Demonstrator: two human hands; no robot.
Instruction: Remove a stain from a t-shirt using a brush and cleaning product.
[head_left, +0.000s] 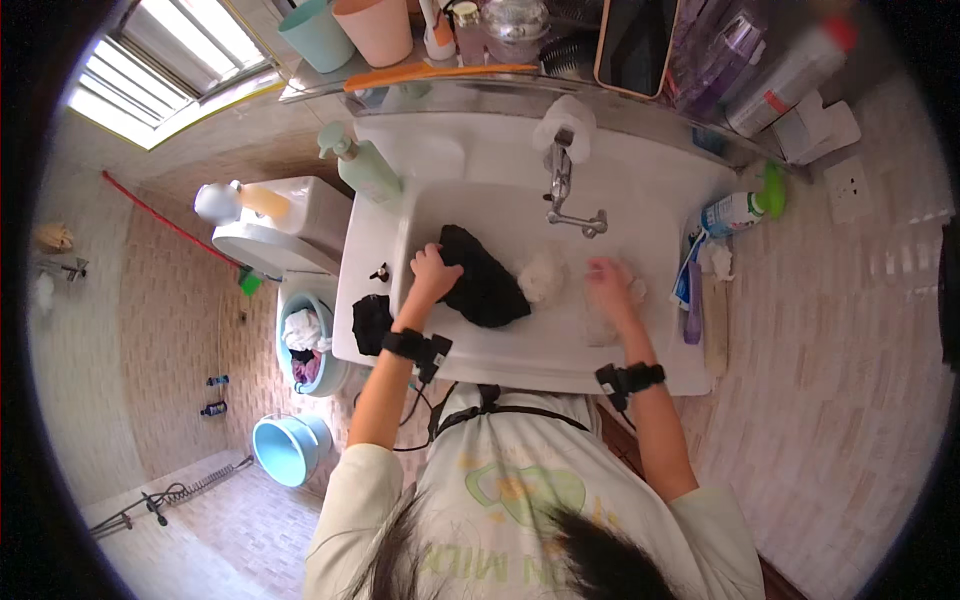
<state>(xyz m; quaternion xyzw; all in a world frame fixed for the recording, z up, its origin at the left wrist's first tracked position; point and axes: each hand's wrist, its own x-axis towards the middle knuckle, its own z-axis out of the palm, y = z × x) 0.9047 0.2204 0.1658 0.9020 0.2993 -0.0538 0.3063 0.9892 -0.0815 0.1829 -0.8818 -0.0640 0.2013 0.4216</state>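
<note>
A wet-looking black cloth (484, 281) lies along the left side of the white sink basin (495, 202). My left hand (436, 271) is on the cloth's upper left edge, thumb over it; whether the fingers pinch it is not plain. In the basin's right part is my right hand (611, 285), blurred, over a pale, see-through thing (600, 322) that I cannot make out. Between the hands sits a whitish, foamy-looking clump (541, 279). The chrome faucet (574, 202) reaches over the basin above my right hand. A second black cloth (371, 324) rests on the sink's left rim.
A green pump bottle (367, 169) stands at the sink's back left corner, a spray bottle (739, 210) at the right. Cups, a phone (637, 45) and an orange comb (442, 73) lie on the shelf. Left are a basin of clothes (326, 375) and a blue bucket (281, 454).
</note>
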